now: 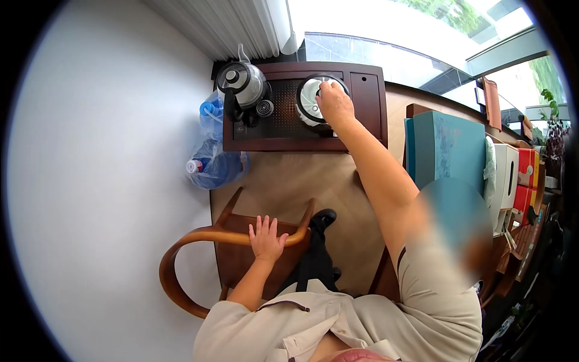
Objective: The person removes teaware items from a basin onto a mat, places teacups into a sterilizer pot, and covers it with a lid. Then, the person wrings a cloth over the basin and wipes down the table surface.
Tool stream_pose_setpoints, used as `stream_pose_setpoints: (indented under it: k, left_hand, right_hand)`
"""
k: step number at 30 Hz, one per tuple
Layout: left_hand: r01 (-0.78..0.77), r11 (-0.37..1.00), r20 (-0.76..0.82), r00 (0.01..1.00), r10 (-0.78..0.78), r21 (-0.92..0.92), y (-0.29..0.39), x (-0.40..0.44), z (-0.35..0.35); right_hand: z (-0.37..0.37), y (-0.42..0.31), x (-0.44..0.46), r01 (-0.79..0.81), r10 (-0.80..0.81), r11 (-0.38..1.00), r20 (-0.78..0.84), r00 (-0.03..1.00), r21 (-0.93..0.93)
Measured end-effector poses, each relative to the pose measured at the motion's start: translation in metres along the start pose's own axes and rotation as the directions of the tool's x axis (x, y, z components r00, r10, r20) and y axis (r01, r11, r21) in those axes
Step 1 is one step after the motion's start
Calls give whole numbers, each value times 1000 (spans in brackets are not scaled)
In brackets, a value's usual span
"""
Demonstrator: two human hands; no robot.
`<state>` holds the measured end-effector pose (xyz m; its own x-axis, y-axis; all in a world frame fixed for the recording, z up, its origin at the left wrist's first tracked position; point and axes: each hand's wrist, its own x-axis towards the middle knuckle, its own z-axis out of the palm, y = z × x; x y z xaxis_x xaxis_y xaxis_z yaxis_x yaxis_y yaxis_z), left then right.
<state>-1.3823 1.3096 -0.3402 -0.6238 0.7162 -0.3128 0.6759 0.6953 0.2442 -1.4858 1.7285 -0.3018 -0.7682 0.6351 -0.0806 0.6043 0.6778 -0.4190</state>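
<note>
My right hand [335, 104] reaches to the round pot [311, 122] on the right part of the dark wooden tea table. Its fingers are closed at the middle of the pot's pale, see-through lid [309, 102]; the knob under them is mostly hidden. The lid sits within the pot's black rim. My left hand [267, 239] lies with fingers spread on the curved wooden armrest of a chair [226, 234], holding nothing. Left of the pot, a glass kettle [250, 90] with a black handle and lid stands on the same table.
The tea table [366, 123] has a perforated panel and a small round black fitting [265, 108] beside the kettle. Large plastic water bottles [220, 166] stand by the wall. At right are a teal box [452, 145], a white tissue box [505, 172] and red boxes [527, 169].
</note>
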Motion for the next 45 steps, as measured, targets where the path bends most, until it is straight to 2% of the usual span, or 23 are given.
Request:
stream_pose_setpoints:
  k: [7,8,9,11,12,13,14,15,16,18,20,23,24,25,28,29,31,35,37,38,39,42,45]
  left_hand:
    - [18,999,-33,999,-17,31,30,3,-1]
    - [22,998,-24,1000,-21,55,28,3,1]
    - [10,996,-27,1000,-8,88,22,5,8]
    - [18,992,-49,999,-12,128,20,14,12]
    - [30,991,-62,998,-22,132,24,22,13]
    - [253,935,-62,967,-245,249,37,36,28]
    - [-39,985,-174,982,68,165,21,37,23]
    - [-341,926,-266,889,374,162,11,38,12]
    - [-295,870,184,953,240,395,-25,64,51]
    - [-71,898,245,969,-42,435,30,63,3]
    - [-427,782,557,821,124,454,44,87,-9]
    - [-710,617,739,607,293,339,122,100,-33]
    - [-769,569,776,538,329,292,151,89,-38]
    - [-823,510,803,471,365,250,182,75,-41]
    - [-940,327,867,244,435,101,265,-11,-39]
    - [-965,259,880,165,445,50,289,-46,-34]
    - [-989,132,899,-4,438,-68,327,-118,-22]
    - [-959,-153,868,-282,409,-239,387,-242,3]
    - [-907,-308,824,-397,404,-286,414,-292,14]
    - [-898,-326,815,-415,403,-296,427,-315,17]
    - [-893,-337,811,-424,404,-299,440,-336,18]
    - [-939,-86,874,-341,346,-332,483,-402,9]
    - [-900,-266,848,-421,321,-346,510,-448,12]
  right_hand:
    - [-49,-50,-79,-83,86,995,-52,995,60]
    - [-67,-57,-102,-32,-3,969,144,990,244]
    - [-61,-66,-136,-16,-3,954,63,998,301]
    - [-84,-73,-206,41,-178,898,275,945,439]
    - [-76,-63,-241,166,-318,874,278,906,457]
    - [-104,-55,-266,189,-389,837,315,866,514]
    - [-133,-46,-292,200,-457,795,349,818,572]
    - [-162,-38,-317,199,-521,752,380,764,629]
    - [-159,-16,-346,187,-504,771,403,764,609]
    - [-194,18,-394,148,-398,831,386,832,536]
    - [-249,43,-455,42,-179,893,267,947,449]
    - [-306,58,-562,-90,150,907,-116,982,412]
    - [-311,58,-603,-58,203,918,-339,919,392]
    - [-317,54,-646,-80,242,917,-387,890,390]
    - [-321,31,-783,-53,474,827,-644,600,559]
    - [-309,27,-828,-58,496,825,-670,552,562]
    - [-266,15,-909,-180,634,772,-718,287,610]
    - [-189,-32,-1046,-348,861,376,-463,-211,859]
    - [-150,-47,-1097,-324,833,221,-351,-428,920]
    - [-128,-53,-1119,-195,818,182,-259,-514,964]
    - [-112,-59,-1137,-60,796,149,-156,-585,987]
    - [-116,-62,-1171,165,685,177,-1,-729,970]
    - [-109,-58,-1190,178,640,251,-25,-768,951]
